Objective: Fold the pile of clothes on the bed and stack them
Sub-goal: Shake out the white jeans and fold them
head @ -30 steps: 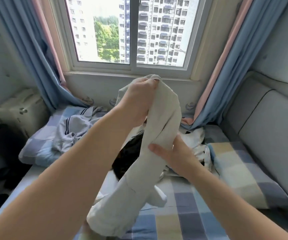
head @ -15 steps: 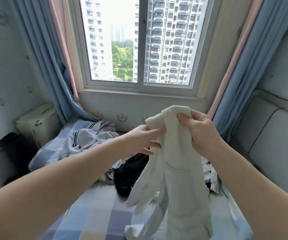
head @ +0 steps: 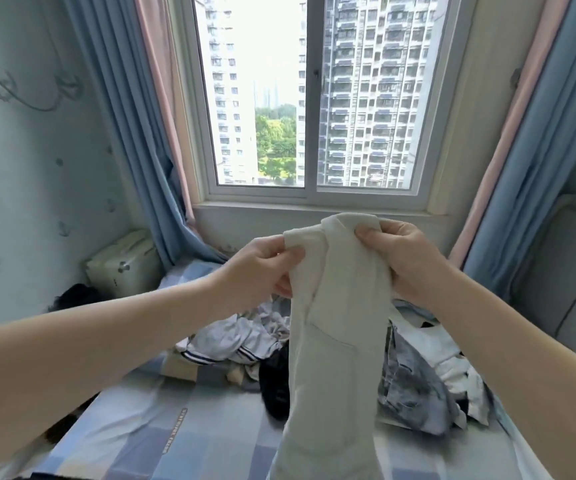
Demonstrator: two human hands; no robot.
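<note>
Plainly the step in hand is getting one piece ready to fold: a cream garment (head: 338, 358) hangs in the air over the bed (head: 123, 427), its lower end dropping out of view at the bottom edge. The left hand (head: 258, 271) pinches one top corner of it between thumb and curled fingers, and the right hand (head: 414, 265) grips the bunched top edge just beside, so the cloth falls narrow and doubled between them. What sort of garment it is cannot be told for sure, though a seam like a pocket suggests trousers or shorts. The next move, by this reading, calls for drawing the hands apart along the top edge to spread the cloth, then laying it flat on the bare checked sheet in front. Behind it the pile of clothes (head: 234, 341) lies loose and unfolded, a black piece (head: 276, 386) and a blue-grey piece (head: 411, 382) among the pale ones; no folded stack shows. Further off, at the bed's far left corner, a cream case (head: 120, 268) stands shut against the wall, its contents hidden. Beyond is the window (head: 314, 98) between blue curtains (head: 123, 133).
</note>
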